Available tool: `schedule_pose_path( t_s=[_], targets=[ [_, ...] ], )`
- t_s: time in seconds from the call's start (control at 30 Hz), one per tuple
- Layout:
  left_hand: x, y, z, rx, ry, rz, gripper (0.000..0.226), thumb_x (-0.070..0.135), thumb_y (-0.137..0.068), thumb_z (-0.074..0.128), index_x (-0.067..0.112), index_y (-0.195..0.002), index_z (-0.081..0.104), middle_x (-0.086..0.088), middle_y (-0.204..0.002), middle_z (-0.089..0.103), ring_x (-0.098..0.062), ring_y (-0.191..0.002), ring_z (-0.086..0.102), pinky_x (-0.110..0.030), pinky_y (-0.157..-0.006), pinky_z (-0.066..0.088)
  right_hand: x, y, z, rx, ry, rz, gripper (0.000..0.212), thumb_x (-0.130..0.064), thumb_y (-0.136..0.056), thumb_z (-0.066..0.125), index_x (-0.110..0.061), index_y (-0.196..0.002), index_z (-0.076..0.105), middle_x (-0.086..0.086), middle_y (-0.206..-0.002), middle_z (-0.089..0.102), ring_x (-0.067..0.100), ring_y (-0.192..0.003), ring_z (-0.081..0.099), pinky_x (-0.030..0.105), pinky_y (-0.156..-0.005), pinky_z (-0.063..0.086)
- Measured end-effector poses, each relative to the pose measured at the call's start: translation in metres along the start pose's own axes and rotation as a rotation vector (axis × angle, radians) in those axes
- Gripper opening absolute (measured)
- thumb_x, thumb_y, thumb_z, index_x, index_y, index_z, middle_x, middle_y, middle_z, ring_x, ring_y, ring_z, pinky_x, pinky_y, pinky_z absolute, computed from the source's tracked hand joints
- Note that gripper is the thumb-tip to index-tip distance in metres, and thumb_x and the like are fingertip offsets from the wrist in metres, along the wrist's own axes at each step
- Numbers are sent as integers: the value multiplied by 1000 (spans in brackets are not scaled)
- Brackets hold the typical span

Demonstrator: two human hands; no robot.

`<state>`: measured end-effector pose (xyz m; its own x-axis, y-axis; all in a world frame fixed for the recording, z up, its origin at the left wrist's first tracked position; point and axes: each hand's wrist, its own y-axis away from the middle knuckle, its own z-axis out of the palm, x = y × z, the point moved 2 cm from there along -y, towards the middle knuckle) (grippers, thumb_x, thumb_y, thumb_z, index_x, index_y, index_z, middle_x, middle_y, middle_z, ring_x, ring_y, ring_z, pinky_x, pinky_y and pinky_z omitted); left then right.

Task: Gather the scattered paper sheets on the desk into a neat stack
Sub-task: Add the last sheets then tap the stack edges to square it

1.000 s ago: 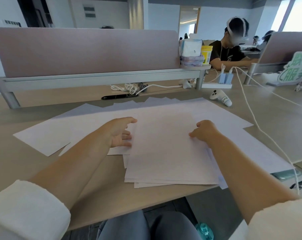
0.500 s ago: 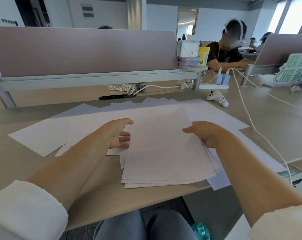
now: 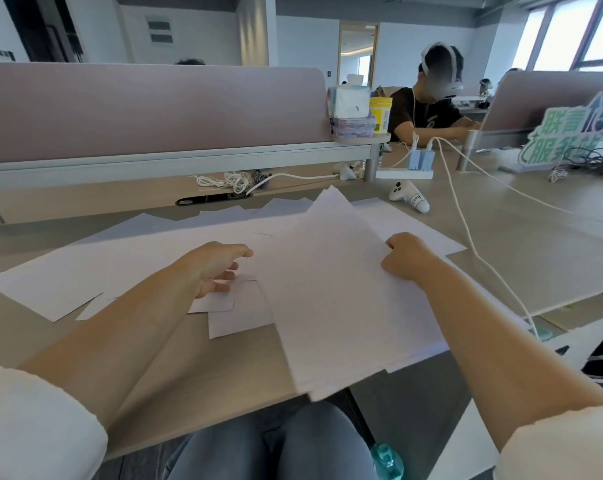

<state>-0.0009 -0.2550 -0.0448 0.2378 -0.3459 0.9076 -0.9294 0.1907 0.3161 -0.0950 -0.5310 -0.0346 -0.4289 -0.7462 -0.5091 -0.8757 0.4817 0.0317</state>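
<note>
A thin bundle of white paper sheets [image 3: 331,292] is lifted and tilted over the desk's front edge, its near corner hanging past the edge. My right hand [image 3: 405,256] grips this bundle at its right edge. My left hand [image 3: 213,268] rests flat, fingers apart, on loose sheets lying to the left of the bundle. More scattered white sheets [image 3: 85,268] fan out across the beige desk [image 3: 224,368] to the left and behind, overlapping one another.
A mauve divider panel [image 3: 147,109] walls off the back. A white controller [image 3: 409,197], a power strip with chargers [image 3: 405,171] and a white cable [image 3: 466,237] lie to the right. A person sits at the far desk. A tissue box and a yellow tub stand on the divider's shelf.
My right hand has taken hold of the bundle's right edge and raised it, turning it so the far corner points away. My left hand has stayed on the loose sheets.
</note>
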Motion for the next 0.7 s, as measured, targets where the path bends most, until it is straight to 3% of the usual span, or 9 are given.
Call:
schedule_pose_path(
  t_s=[0.13, 0.27, 0.43, 0.53, 0.6, 0.7],
  targets=[
    [11, 3, 34, -96, 22, -20, 40, 24, -87, 62, 6, -121, 50, -14, -104, 52, -23, -77, 54, -30, -63, 47, 33, -14, -17, 110, 89, 124, 32, -6, -91, 42, -1, -121, 53, 17, -126, 54, 33, -115, 52, 35, -91, 43],
    [23, 10, 79, -211, 74, -47, 29, 22, -89, 60, 7, -110, 47, -16, -104, 49, -23, -69, 55, -31, -63, 48, 50, -26, -17, 72, 133, 219, 35, -6, -92, 40, -1, -125, 50, 17, -132, 50, 35, -123, 46, 40, -98, 40],
    [30, 12, 108, -247, 176, -81, 31, 19, -87, 59, 11, -114, 45, -14, -110, 43, -23, -64, 54, -34, -60, 49, 65, -34, -22, 79, 167, 349, 36, -11, -88, 39, -6, -122, 51, 15, -136, 40, 34, -130, 35, 42, -106, 36],
    [30, 13, 113, -202, 197, -72, 37, 17, -86, 61, 11, -119, 46, -12, -114, 43, -25, -71, 56, -36, -60, 50, 72, -39, -27, 47, 139, 349, 20, -17, -84, 44, -10, -101, 55, 15, -126, 50, 35, -123, 44, 41, -104, 39],
    [31, 15, 115, -215, 205, -71, 25, 15, -86, 60, 9, -109, 52, -11, -102, 51, -25, -70, 57, -37, -63, 50, 72, -44, -32, 17, 149, 310, 17, -22, -87, 48, -8, -94, 53, 12, -112, 58, 33, -117, 50, 36, -104, 38],
    [31, 14, 116, -235, 188, -62, 16, 15, -89, 57, 9, -103, 55, -9, -88, 58, -25, -68, 60, -36, -63, 53, 68, -42, -38, -76, 183, 299, 28, -27, -92, 46, -5, -75, 48, 7, -75, 50, 27, -92, 53, 28, -84, 40]
  ],
)
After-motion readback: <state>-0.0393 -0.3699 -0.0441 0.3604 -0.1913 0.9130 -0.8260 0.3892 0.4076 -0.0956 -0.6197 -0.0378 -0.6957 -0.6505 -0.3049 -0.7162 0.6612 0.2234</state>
